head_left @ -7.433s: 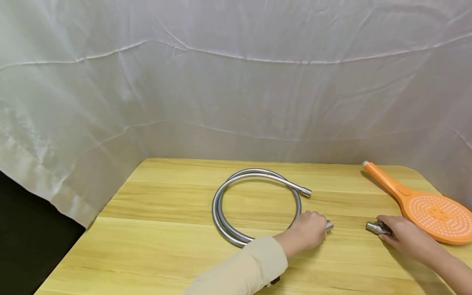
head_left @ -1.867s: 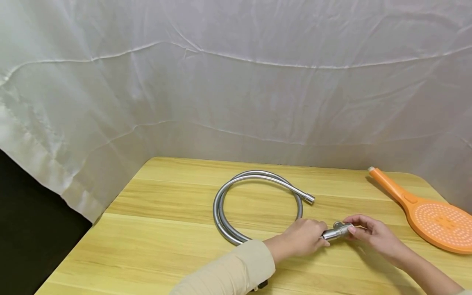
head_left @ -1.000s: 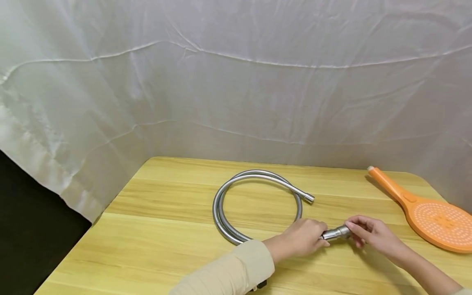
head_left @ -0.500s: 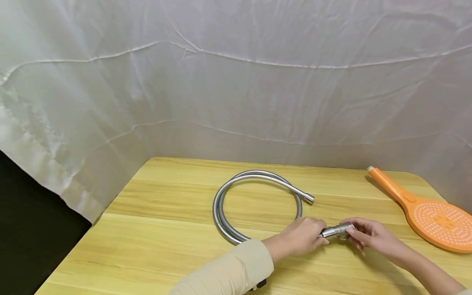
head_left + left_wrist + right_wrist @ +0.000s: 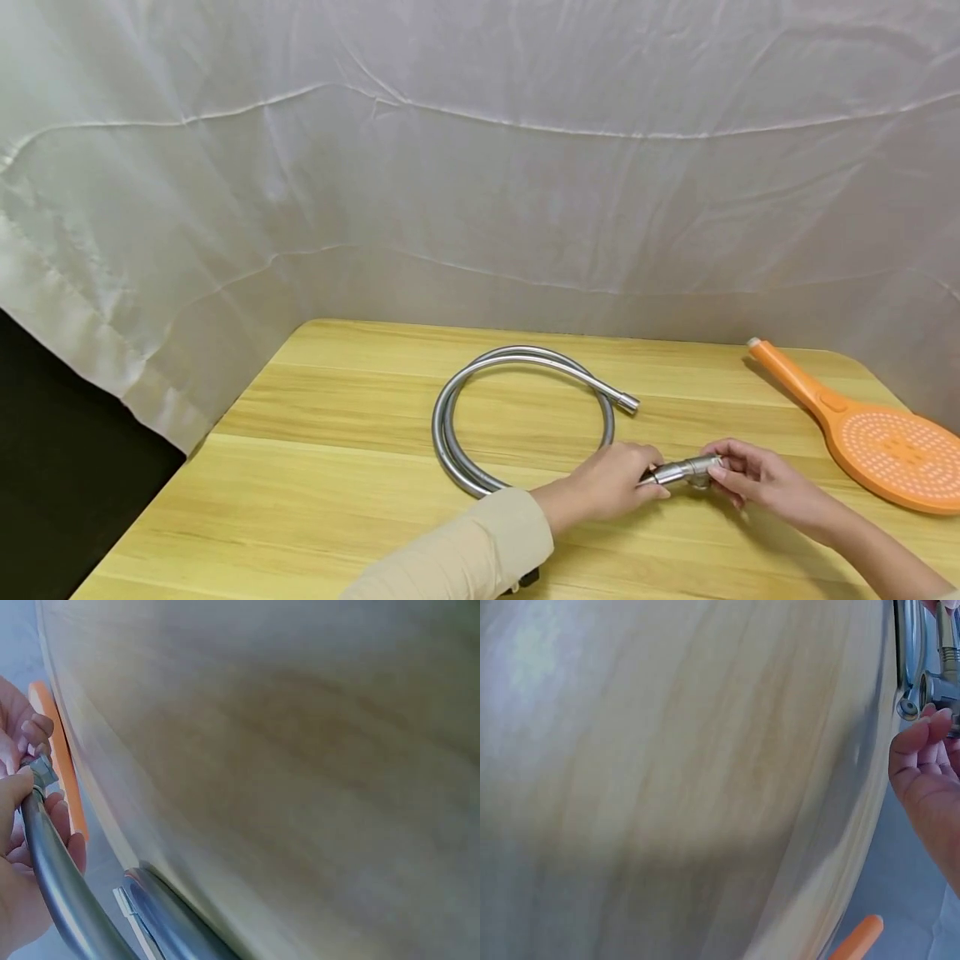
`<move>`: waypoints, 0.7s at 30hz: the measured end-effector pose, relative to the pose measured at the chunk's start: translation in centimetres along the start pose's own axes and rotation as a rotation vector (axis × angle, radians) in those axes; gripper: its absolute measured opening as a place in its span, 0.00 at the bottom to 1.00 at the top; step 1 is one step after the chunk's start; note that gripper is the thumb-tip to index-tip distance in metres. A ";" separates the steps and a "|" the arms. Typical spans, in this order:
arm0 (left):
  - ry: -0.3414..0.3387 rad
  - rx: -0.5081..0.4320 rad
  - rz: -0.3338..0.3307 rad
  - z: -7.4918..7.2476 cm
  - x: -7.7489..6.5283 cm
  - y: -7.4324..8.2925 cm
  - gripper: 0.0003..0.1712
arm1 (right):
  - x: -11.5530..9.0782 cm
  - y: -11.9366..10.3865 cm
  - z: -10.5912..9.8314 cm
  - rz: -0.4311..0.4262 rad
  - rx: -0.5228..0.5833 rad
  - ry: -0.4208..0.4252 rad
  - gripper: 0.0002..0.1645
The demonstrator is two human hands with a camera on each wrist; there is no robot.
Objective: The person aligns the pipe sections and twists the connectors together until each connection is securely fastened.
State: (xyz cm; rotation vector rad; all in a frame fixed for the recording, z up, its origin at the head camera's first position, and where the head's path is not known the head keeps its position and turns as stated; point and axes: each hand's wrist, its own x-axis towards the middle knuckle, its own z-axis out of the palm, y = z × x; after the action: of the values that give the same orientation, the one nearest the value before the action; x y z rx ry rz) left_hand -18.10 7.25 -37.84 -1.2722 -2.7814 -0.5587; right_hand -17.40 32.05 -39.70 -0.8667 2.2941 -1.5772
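A chrome shower hose (image 5: 438, 425) lies coiled on the table, one free end pointing right. Near its other end my left hand (image 5: 611, 475) grips it, thumb along the metal in the left wrist view. A small metal valve fitting (image 5: 701, 467) with a round side outlet sits in line against that end of the hose. My right hand (image 5: 757, 483) pinches the fitting's far end between thumb and fingers. In the head view the outlet points down toward the table. The right wrist view shows the fitting (image 5: 941, 690) just above the fingertips, partly cut off by the frame edge.
An orange shower head (image 5: 900, 450) lies at the right of the wooden table (image 5: 315, 500), its handle pointing to the back left. A pale cloth (image 5: 487, 183) hangs behind and along the left side. A dark area (image 5: 67, 483) shows beyond the left edge.
Earlier my right hand held the fitting apart, farther right; it has since come left to the hose end. The fitting has turned there, its outlet going from up to down. The left hand barely moved.
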 end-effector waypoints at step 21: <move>0.040 -0.349 -0.093 0.5 0.0 -0.6 0.16 | 0.0 -0.8 0.6 0.039 -0.061 0.070 0.16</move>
State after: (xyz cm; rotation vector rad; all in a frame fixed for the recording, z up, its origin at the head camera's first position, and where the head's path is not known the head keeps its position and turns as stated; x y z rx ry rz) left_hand -18.48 7.00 -38.50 -1.1663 -2.8060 -1.1034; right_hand -16.81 31.39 -39.22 -0.7872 2.4040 -1.5521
